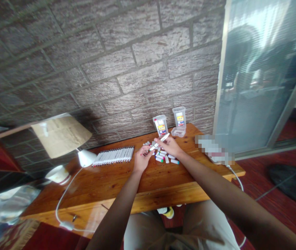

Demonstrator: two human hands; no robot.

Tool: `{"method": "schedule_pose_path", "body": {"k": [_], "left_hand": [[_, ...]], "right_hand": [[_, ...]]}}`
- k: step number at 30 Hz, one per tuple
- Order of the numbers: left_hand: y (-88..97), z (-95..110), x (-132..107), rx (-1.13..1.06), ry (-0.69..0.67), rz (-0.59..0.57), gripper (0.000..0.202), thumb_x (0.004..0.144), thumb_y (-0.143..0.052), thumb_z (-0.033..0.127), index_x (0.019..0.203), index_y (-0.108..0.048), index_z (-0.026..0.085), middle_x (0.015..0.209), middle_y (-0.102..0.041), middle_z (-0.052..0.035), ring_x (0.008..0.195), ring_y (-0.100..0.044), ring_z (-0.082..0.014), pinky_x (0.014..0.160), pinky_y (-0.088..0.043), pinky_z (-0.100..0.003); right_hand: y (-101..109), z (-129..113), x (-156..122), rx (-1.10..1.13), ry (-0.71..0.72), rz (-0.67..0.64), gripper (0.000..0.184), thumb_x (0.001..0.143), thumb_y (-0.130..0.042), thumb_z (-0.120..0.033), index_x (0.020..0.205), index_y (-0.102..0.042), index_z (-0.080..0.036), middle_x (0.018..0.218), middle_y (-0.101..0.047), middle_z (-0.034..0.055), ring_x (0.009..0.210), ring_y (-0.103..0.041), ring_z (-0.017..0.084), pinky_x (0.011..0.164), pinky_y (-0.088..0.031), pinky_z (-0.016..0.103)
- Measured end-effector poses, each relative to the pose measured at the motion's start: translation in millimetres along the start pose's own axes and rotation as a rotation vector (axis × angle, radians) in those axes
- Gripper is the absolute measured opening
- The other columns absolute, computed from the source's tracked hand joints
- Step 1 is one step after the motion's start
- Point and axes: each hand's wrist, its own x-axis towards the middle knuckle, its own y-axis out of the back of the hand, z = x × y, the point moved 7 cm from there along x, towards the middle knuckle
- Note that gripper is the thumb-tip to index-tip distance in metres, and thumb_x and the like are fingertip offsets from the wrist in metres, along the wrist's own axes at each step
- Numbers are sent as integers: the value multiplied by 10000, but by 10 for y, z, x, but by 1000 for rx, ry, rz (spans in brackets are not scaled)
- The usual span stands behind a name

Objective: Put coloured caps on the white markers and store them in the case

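Between my two hands is a white marker, slanting up to the right over the wooden table. My right hand grips it along the barrel, fingers closed. The fingers of my left hand close around its lower end. Under and beside the hands lie several short white pieces with coloured ends, which look like marker caps; my hands partly hide the pile. To the left, a row of white markers lies side by side.
Against the brick wall stand two clear plastic containers, the left one holding something white. An open lid lies in front. A lamp and a paper cup are at left. A blurred-out object with a white cable sits at right.
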Motion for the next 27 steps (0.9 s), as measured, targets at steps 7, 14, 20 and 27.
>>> {"method": "schedule_pose_path", "body": {"k": [7, 14, 20, 27], "left_hand": [[-20, -37, -8, -27, 65, -33, 304, 783, -734, 431, 961, -718, 185, 800, -745, -35, 686, -664, -159, 656, -511, -275], [-13, 4, -11, -38, 59, -12, 299, 776, -741, 423, 949, -699, 182, 790, -745, -43, 667, -667, -158, 638, -513, -275], [-18, 32, -12, -32, 24, -23, 312, 794, -735, 410, 999, -687, 180, 818, -745, -47, 707, -679, -159, 673, -514, -273], [-84, 66, -32, -24, -31, -112, 266, 838, -696, 399, 995, -665, 187, 1009, -741, -81, 676, -655, -127, 590, -487, -244]], "right_hand": [[-10, -8, 15, 8, 1, -17, 442, 804, -638, -588, 704, -634, -158, 658, -627, 8, 636, -565, 141, 589, -442, 248], [-14, -7, 19, 29, 15, -28, 391, 801, -664, -550, 739, -668, -164, 660, -641, -7, 612, -572, 132, 598, -438, 253], [-42, 103, 38, 60, 24, -36, 342, 751, -739, -495, 852, -711, -170, 831, -714, 34, 756, -645, 162, 728, -501, 287], [-114, 76, 17, 16, 29, -115, 334, 755, -718, -507, 846, -715, -186, 849, -722, 52, 794, -660, 184, 768, -521, 315]]}}
